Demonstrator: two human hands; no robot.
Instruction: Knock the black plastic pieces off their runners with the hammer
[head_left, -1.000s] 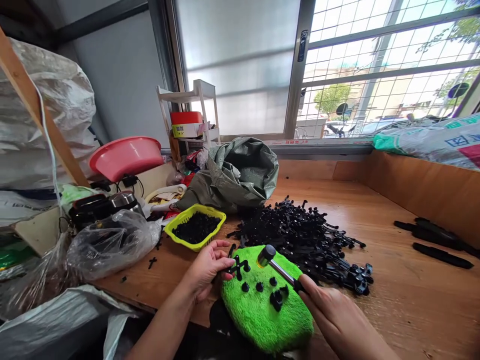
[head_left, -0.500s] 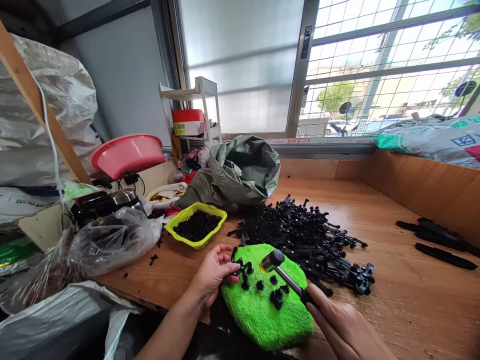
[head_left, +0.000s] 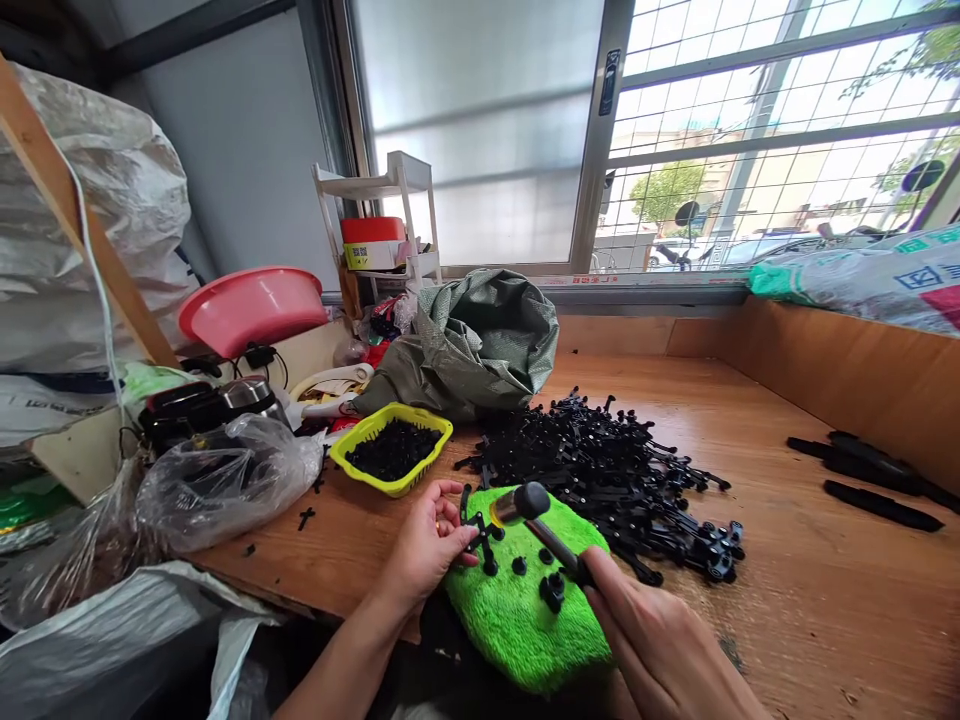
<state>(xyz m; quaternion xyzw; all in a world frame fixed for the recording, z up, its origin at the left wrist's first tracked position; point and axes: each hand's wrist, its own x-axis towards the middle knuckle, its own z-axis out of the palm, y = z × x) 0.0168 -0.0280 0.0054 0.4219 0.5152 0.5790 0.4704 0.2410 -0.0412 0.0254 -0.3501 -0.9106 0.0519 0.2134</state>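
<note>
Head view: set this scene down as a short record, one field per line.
Work surface: fuzzy bright green pad at the near edge of a brown wooden table
Left hand: holds a black jointed plastic-looking piece at the pad's left side
Right hand: grips a small mallet with black-and-yellow head
Mallet head: beside the piece; contact unclear
On pad: small black knobs
Beyond pad: heap of black jointed parts; yellow plastic basket holding black parts
Behind basket: crumpled grey-green woven sack

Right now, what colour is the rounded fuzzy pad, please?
The pad is bright green; see the head view.
</note>
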